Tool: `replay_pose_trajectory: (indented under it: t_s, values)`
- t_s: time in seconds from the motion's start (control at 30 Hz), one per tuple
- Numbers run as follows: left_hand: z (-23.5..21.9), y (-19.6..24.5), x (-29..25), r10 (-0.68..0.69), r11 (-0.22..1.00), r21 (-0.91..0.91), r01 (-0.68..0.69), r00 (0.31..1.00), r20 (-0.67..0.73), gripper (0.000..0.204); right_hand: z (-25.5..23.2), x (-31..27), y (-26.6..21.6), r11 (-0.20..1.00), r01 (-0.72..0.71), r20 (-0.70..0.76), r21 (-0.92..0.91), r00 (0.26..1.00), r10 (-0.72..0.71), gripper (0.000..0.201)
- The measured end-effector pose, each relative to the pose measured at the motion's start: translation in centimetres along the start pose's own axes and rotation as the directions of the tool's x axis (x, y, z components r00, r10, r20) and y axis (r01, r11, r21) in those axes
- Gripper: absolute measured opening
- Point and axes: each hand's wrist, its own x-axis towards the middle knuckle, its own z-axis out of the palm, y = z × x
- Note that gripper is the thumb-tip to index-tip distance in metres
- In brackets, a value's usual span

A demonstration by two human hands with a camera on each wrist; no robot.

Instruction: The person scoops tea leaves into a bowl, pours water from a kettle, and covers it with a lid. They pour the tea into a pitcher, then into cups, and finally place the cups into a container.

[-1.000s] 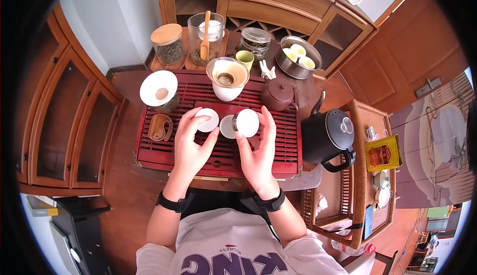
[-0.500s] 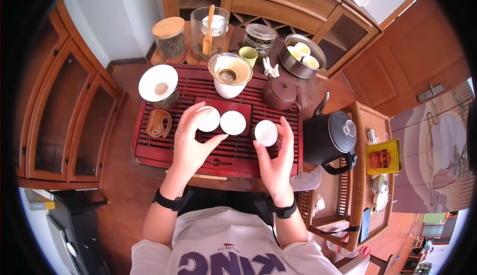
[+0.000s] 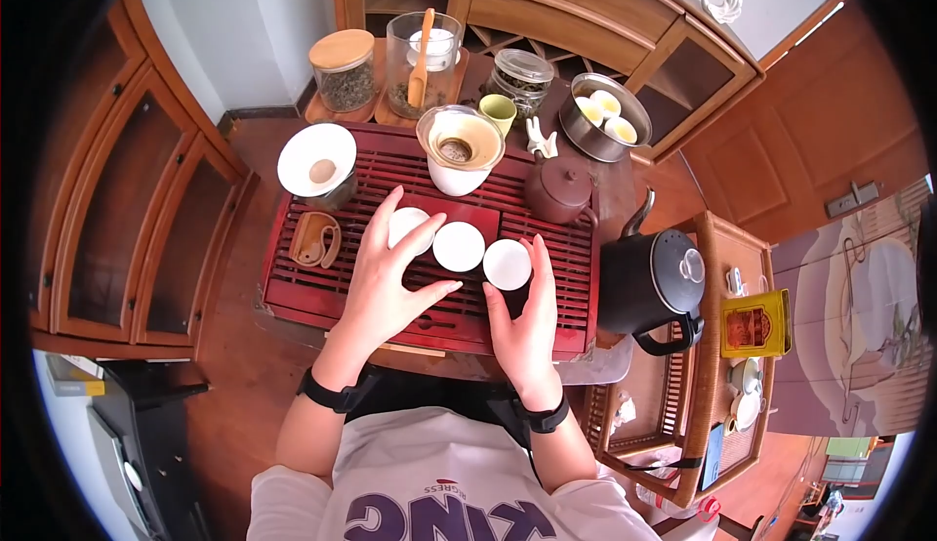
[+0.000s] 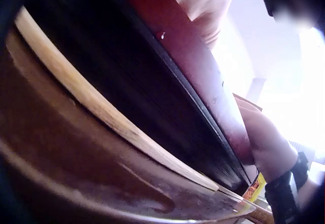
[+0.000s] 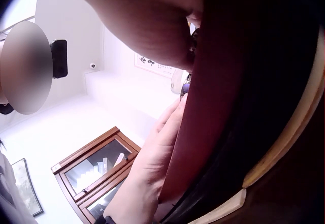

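Three small white cups stand in a slanting row on the red slatted tea tray (image 3: 322,312). My left hand (image 3: 386,282) has its fingers spread; they overlap the left cup (image 3: 405,221) in the head view. Its thumb points below the middle cup (image 3: 459,247), apart from it. My right hand (image 3: 525,331) holds the right cup (image 3: 508,265) between thumb and fingers, close beside the middle cup. Both wrist views show mostly the tray's side (image 4: 203,92), and the cups are hidden there.
Behind the cups stand a strainer (image 3: 455,150) on a white vessel, a brown teapot (image 3: 559,189) and a white bowl-shaped piece (image 3: 307,150). A wooden holder (image 3: 310,240) lies at left. Right of the tray is a black kettle (image 3: 644,282). Jars (image 3: 346,82) and a metal bowl (image 3: 605,141) line the back.
My right hand set its cup down right of the others, then brought it left beside the middle cup. My left fingers spread wider around the left cup. The head view shifted slightly.
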Motion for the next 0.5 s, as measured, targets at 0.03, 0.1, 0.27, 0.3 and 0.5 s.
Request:
replay_pose_trajectory:
  t_s: [0.03,0.1,0.27,0.3,0.5]
  values:
    - [0.11,-0.13,-0.04,0.031,0.999,0.038,-0.031,1.000,0.001,0.071,-0.05,0.09,-0.15,1.000,0.002,0.004,-0.019,1.000,-0.002,0.076]
    - [0.24,-0.34,-0.07,0.067,0.995,0.077,-0.066,0.998,0.001,0.066,-0.09,0.18,-0.31,0.999,0.006,0.005,-0.038,1.000,-0.006,0.075]
    - [0.54,-0.95,-0.22,0.060,0.998,-0.018,-0.062,0.994,-0.088,0.050,-0.05,0.27,-0.62,0.998,-0.003,0.029,-0.070,1.000,0.005,0.072]
    - [0.51,-0.80,-0.16,0.064,0.997,-0.023,-0.067,0.992,-0.109,0.048,0.02,0.26,-0.48,0.997,0.018,0.024,-0.072,1.000,-0.016,0.071]
    - [0.35,-0.44,0.07,0.040,0.998,-0.040,-0.045,0.993,-0.107,0.052,0.10,0.24,-0.67,0.992,0.049,0.016,-0.112,0.999,-0.047,0.070]
